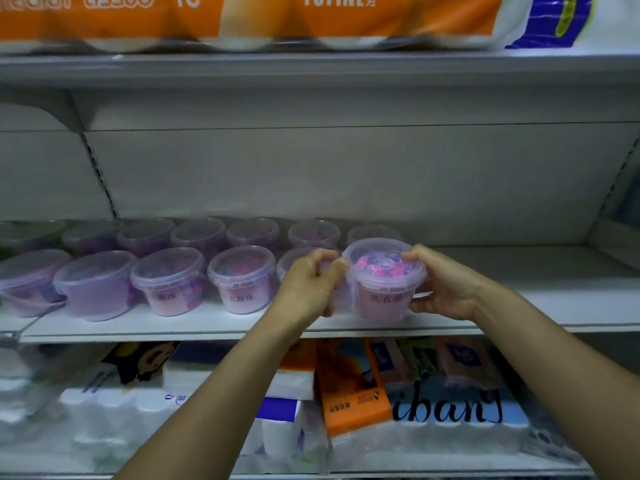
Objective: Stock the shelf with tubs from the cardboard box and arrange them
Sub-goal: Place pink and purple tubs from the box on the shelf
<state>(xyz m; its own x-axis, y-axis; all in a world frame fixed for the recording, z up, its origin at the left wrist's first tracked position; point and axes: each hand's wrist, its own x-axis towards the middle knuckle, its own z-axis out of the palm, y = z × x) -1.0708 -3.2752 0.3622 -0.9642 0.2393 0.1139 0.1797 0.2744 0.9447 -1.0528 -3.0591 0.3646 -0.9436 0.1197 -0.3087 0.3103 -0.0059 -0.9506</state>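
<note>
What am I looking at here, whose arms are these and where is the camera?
There is no machine: a person works bare-handed, and the single picture comes from a camera on their head, looking forward and down. The right hand grips a clear lidded plastic tub of pink and purple beads from the right; the left hand pinches its left rim. It is at the right end of the front row of matching tubs on the white metal shelf, two rows deep. Orange tissue packs lie above, wrapped packs below.
</note>
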